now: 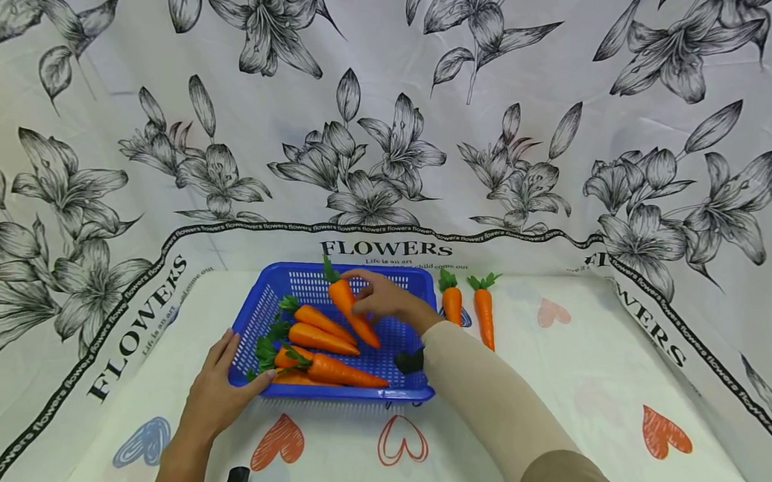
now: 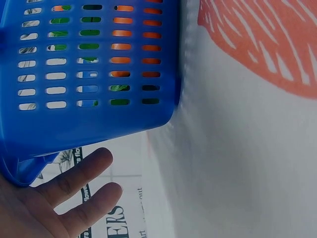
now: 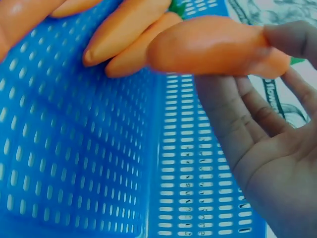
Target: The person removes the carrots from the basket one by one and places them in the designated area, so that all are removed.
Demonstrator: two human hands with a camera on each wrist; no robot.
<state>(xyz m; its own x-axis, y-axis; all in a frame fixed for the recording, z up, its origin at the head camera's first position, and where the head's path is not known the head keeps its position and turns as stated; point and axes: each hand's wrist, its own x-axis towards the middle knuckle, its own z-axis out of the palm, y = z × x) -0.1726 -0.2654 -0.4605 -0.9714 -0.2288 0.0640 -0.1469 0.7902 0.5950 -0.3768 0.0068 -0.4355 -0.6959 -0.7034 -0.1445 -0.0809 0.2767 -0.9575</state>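
Note:
My right hand (image 1: 392,299) pinches an orange carrot (image 1: 345,298) with a green leafy top between thumb and fingers, over the back part of a blue plastic basket (image 1: 348,395). In the right wrist view, this carrot (image 3: 208,47) lies across the fingers, close above the perforated basket wall. My left hand (image 1: 221,394) holds the basket's front left corner, thumb over the rim; two straight fingers (image 2: 84,171) show outside it in the left wrist view. Inside the basket, several carrots (image 1: 321,339) lie on the left side with their tops toward the left.
Two more carrots, one nearer (image 1: 452,305) and one farther right (image 1: 484,315), lie on the heart-printed white cloth (image 1: 585,374) right of the basket. Behind hangs a white curtain (image 1: 539,65) with black flower drawings.

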